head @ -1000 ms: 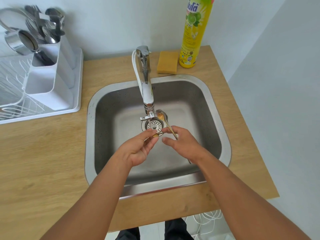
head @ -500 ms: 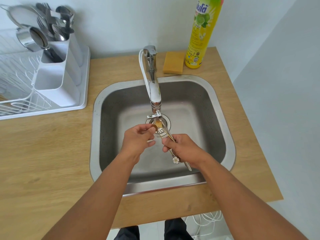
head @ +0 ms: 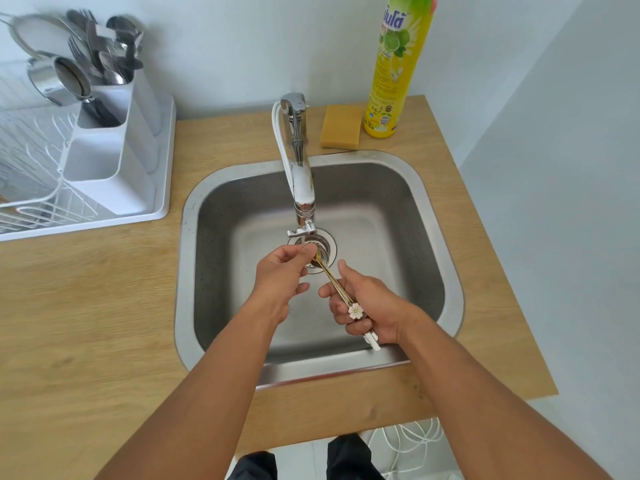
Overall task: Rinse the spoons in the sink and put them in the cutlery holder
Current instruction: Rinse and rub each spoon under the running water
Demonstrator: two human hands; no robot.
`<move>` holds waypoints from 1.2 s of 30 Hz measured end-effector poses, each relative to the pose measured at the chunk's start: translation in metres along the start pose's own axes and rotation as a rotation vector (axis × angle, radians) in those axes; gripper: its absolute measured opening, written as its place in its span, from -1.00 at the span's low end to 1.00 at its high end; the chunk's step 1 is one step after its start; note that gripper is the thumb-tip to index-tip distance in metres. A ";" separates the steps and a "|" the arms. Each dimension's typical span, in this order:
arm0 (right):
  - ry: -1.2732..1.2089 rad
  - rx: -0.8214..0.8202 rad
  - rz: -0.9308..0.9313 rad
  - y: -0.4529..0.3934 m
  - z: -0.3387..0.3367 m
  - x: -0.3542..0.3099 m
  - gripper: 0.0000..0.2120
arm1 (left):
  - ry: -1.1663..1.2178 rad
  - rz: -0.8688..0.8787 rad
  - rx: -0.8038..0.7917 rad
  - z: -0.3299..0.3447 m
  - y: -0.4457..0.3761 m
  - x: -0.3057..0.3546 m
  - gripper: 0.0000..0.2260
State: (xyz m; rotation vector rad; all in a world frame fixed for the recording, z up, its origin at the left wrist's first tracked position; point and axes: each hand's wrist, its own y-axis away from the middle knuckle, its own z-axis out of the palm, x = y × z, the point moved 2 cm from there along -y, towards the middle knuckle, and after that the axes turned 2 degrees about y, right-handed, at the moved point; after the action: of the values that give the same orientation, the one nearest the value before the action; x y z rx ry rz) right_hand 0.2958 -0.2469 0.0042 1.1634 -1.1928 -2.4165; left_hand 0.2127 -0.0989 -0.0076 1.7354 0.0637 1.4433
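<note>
Head view: the slim gold-coloured metal spoons [head: 333,280] with a small white flower charm on the handle lie slanted over the stainless steel square sink [head: 433,216], bowls just below the chrome tap [head: 300,188] and above the round drain strainer [head: 327,247]. The left hand [head: 282,273] pinches the bowl end; the right hand [head: 367,306] curls round the handles. How many spoons it holds I cannot tell. The white plastic cutlery holder [head: 110,157], on the white dish rack [head: 162,168], holds forks, spoons and a steel strainer. A tan sponge [head: 341,131] and yellow dish-soap bottle [head: 396,71] stand on the light wooden counter [head: 86,306] by a pale wall.
</note>
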 end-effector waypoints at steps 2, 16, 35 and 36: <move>0.015 -0.009 0.000 0.001 0.000 0.001 -0.44 | -0.020 0.084 0.013 0.005 0.001 -0.002 -0.90; 0.142 0.027 -0.044 -0.007 0.008 -0.001 -0.65 | 0.238 0.058 0.017 0.021 -0.003 -0.006 -0.72; 0.575 0.327 -0.518 -0.071 0.061 -0.042 -0.72 | -0.127 0.112 -0.118 -0.021 -0.018 0.011 -0.70; 0.494 0.361 -0.500 -0.076 0.062 -0.044 -0.75 | -0.166 0.155 -0.111 -0.021 -0.013 0.012 -0.68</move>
State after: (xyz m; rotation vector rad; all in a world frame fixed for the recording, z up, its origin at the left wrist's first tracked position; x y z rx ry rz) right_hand 0.2909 -0.1400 -0.0053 2.2383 -1.3100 -2.0315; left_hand 0.2054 -0.0728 -0.0073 1.7934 -0.2400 1.3785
